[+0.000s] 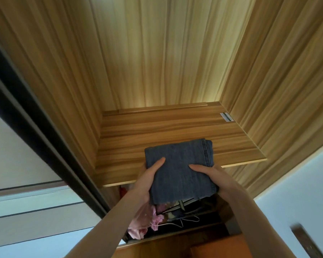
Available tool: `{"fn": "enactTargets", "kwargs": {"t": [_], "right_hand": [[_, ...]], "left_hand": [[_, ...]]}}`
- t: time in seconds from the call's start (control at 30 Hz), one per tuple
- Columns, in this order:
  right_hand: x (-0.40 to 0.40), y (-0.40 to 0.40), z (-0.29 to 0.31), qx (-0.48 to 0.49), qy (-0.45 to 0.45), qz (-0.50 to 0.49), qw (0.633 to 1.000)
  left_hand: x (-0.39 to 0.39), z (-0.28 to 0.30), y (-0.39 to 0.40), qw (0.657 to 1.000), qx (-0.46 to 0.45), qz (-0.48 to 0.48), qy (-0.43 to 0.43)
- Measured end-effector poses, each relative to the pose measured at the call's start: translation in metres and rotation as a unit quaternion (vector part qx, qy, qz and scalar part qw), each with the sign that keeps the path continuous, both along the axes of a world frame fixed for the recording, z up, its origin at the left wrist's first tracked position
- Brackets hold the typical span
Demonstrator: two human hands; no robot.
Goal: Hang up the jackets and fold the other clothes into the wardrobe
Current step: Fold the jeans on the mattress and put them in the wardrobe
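Note:
A folded pair of blue jeans (pixel 179 164) lies half on the wooden wardrobe shelf (pixel 157 127), with its near half sticking out over the shelf's front edge. My left hand (pixel 147 179) grips the jeans' left side, thumb on top. My right hand (pixel 214 175) holds the right side the same way. Both arms reach up from the bottom of the view.
Wooden walls enclose the shelf at the back and both sides. Below the shelf hang clothes, among them a pink garment (pixel 147 224) and a white hanger (pixel 186 220). A dark sliding door frame (pixel 35 118) runs along the left. A white wall (pixel 296 183) is at the right.

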State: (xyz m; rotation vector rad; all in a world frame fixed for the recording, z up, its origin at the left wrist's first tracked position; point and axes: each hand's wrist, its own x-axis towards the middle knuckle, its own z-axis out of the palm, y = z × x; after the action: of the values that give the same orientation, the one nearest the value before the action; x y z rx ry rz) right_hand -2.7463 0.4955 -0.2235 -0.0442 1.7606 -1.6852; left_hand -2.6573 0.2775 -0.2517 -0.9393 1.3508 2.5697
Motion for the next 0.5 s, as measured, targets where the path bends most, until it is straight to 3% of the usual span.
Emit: {"fn": "enactTargets", "kwargs": {"t": [0.2, 0.37, 0.5], "right_hand": [[-0.059, -0.021, -0.014, -0.001, 0.000, -0.110, 0.994], [-0.101, -0.037, -0.040, 0.046, 0.045, -0.111, 0.992], [-0.129, -0.047, -0.070, 0.054, 0.027, -0.120, 0.991]], "left_hand": [[-0.051, -0.013, -0.001, 0.992, -0.046, 0.117, 0.018], [-0.089, -0.032, -0.008, 0.978, -0.130, 0.161, 0.007], [-0.116, -0.052, -0.015, 0.970, -0.173, 0.170, -0.009]]}}
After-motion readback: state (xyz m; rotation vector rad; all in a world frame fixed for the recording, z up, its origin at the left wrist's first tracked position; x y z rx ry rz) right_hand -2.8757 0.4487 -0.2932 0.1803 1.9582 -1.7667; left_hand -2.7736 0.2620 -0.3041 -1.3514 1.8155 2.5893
